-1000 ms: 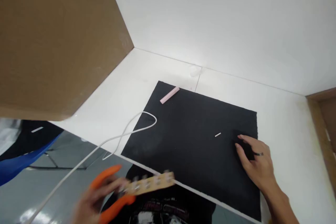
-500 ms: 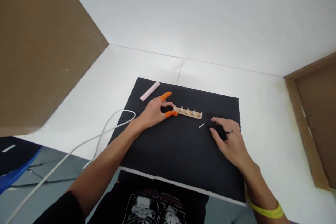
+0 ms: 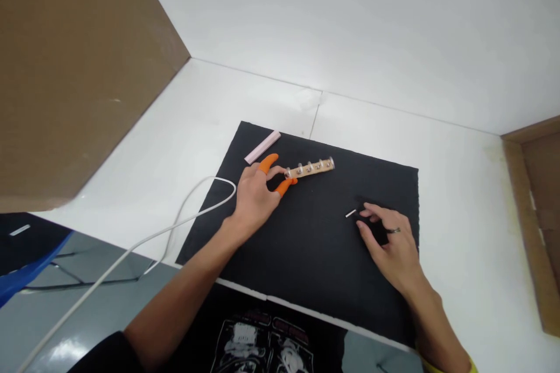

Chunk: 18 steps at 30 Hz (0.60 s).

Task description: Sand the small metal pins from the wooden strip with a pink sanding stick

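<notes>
My left hand (image 3: pixel 256 192), with orange finger covers on the thumb and forefinger, pinches the left end of a small wooden strip (image 3: pixel 310 168) studded with several metal pegs. The strip is over the black mat (image 3: pixel 306 245), tilted up toward the right. My right hand (image 3: pixel 391 245), wearing a ring, lies on the mat at the right with fingers curled over a small black object (image 3: pixel 371 224) that is hard to make out. A short white stick (image 3: pixel 350 213) lies just left of those fingertips.
A pink bar (image 3: pixel 262 147) lies at the mat's far left corner. A white cable (image 3: pixel 131 250) loops over the white table (image 3: pixel 459 198) and off its near-left edge. Brown cardboard panels stand at left (image 3: pixel 79 70) and right (image 3: pixel 542 215). White wall behind.
My left hand brought the wooden strip from below the table edge onto the mat, then turned its right end up. My right hand stayed at the mat's right side.
</notes>
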Motion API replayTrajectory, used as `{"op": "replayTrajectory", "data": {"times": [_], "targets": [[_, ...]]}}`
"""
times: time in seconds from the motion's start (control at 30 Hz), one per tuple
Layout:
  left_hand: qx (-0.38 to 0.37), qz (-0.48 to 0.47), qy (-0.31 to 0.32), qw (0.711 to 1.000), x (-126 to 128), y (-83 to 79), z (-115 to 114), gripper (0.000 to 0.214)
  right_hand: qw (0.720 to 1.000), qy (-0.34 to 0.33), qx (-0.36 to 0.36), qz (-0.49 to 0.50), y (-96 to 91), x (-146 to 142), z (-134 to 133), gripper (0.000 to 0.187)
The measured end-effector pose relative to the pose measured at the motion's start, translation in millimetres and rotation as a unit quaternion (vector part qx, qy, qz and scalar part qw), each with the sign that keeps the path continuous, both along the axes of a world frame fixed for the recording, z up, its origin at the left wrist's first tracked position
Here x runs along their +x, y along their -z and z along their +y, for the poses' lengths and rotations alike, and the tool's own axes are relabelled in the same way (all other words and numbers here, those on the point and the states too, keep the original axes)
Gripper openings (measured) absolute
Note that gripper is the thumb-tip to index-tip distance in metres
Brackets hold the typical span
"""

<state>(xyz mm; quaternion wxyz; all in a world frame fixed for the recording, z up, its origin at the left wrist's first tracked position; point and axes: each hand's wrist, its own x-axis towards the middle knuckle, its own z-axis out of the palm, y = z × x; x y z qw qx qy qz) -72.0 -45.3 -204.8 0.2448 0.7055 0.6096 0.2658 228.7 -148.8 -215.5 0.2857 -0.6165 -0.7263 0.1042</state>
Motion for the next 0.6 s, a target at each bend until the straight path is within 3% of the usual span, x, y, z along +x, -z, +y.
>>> {"op": "replayTrajectory", "data": {"times": [0.1, 0.2, 0.3, 0.43, 0.6], "targets": [[-0.008, 0.004, -0.024, 1.0, 16.0, 1.3, -32.2, 0.02, 1.0, 0.002, 0.004, 0.005, -1.6, -10.1, -2.3, 0.032], [-0.021, -0.013, 0.033, 0.999, 27.5, -0.6, -64.8, 0.025, 1.0, 0.004, 0.007, 0.006, -4.1, -15.2, -6.9, 0.032], [-0.031, -0.014, 0.023, 0.999, 20.6, -6.0, -74.8, 0.04, 1.0, 0.022, 0.007, 0.005, -5.2, -11.7, -12.8, 0.034], [-0.046, -0.009, 0.048, 0.998, 2.7, -13.7, -42.5, 0.04, 0.998, 0.057, 0.007, 0.008, -2.9, -0.8, -20.4, 0.033], [-0.051, 0.003, 0.181, 0.982, 11.5, -18.7, 18.3, 0.063, 0.997, 0.078, 0.002, 0.02, 0.4, 4.8, -25.1, 0.035]]}}
